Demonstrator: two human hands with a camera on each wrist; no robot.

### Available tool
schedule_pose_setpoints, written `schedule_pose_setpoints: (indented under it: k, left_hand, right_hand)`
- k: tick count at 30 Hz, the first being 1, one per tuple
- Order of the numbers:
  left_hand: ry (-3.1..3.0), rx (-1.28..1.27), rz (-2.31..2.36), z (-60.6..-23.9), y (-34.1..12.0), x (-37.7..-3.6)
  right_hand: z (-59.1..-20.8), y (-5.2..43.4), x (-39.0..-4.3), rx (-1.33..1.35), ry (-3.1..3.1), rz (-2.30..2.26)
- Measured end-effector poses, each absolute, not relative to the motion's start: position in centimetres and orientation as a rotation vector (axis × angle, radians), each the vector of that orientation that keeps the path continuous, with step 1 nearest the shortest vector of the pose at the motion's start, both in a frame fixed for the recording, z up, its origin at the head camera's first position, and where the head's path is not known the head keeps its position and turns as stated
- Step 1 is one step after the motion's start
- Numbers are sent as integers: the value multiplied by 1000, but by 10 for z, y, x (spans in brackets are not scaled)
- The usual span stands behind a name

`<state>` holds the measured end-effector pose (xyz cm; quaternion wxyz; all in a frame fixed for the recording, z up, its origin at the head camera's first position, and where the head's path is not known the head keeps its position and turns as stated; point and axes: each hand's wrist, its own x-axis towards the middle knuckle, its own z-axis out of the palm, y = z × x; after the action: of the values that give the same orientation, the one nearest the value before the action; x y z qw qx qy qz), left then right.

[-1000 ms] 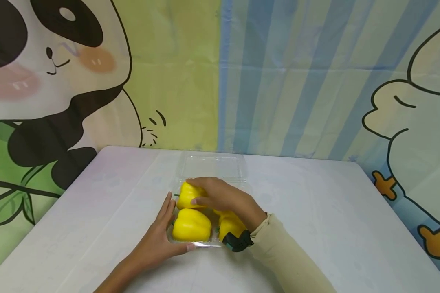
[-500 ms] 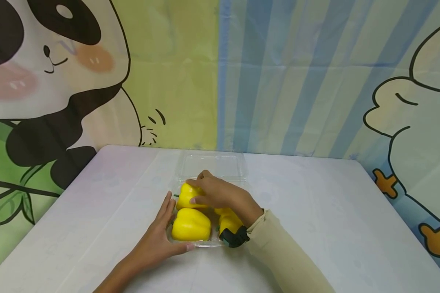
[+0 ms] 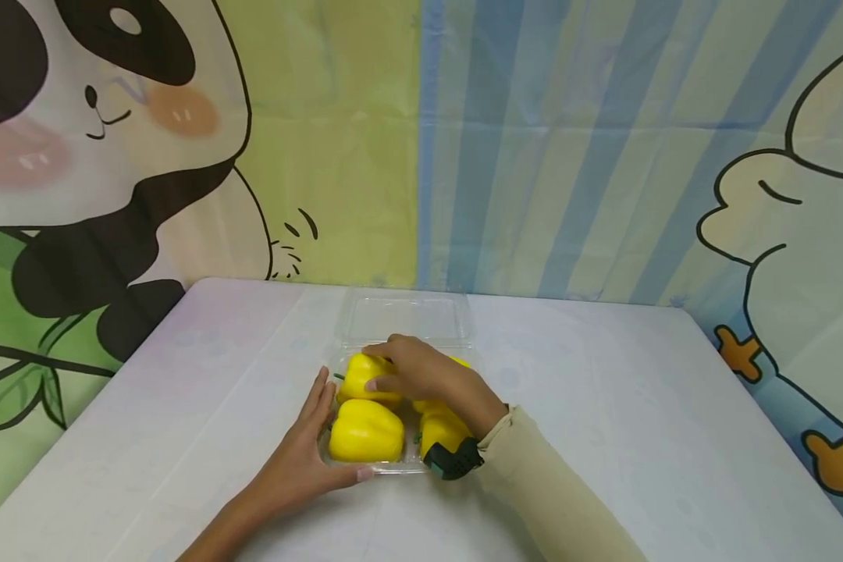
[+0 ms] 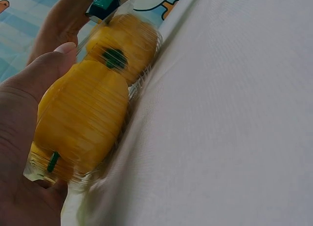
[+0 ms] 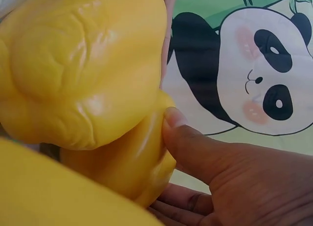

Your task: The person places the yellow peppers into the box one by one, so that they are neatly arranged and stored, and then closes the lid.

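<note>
Centrally on the white tabletop (image 3: 604, 406), nearer its far edge than its near one, sits a clear plastic clamshell tray (image 3: 407, 316) with its lid lying open toward the backdrop, holding yellow bell peppers. Against the tray's left wall the left hand (image 3: 298, 460) lies with straight fingers, thumb along the near rim beside the front-left pepper (image 3: 365, 431) (green stem visible through the plastic). Smaller still, the right hand (image 3: 428, 375) curls over the rear-left pepper (image 3: 361, 376), gripping it.
</note>
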<state>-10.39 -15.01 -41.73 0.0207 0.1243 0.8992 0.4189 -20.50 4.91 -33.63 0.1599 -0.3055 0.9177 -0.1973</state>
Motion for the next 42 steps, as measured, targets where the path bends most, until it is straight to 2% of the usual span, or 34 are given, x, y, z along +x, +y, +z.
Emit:
schedule_pose_setpoints:
  k: [24,42]
  left_hand:
    - [2776,375,1295,-416,-148,-103]
    - [2778,425,1327,-419,-151,-103]
  right_hand:
    - [-339,53,-203,-795,2576,-685]
    - [-342,53,-195,-922,2613,-662]
